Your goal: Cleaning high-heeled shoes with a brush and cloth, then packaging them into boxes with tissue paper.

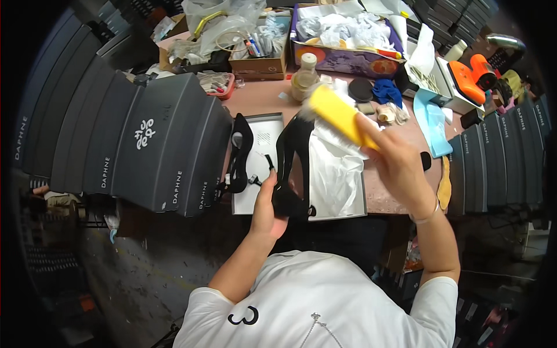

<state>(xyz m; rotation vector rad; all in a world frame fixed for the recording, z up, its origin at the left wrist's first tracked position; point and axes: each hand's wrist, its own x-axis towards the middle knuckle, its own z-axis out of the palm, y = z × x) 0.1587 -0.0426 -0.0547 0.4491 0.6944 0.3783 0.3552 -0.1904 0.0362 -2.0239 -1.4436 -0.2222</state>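
My left hand [267, 211] is closed around a black high-heeled shoe [288, 202], held over an open white shoebox [259, 200]. My right hand [400, 162] grips a yellow brush [339, 116]. Its pale bristles are blurred and near the shoe's far end; whether they touch it I cannot tell. A second black shoe [239, 177] lies along the box's left edge. White tissue paper [336, 180] fills the right part of the box.
Dark grey shoeboxes [159, 133] stand on the left, more shoeboxes [493, 159] on the right. Behind the work are a bottle with a white cap [304, 81], a purple carton [348, 62] of crumpled paper and a blue cloth [387, 91]. An orange object [466, 82] sits at far right.
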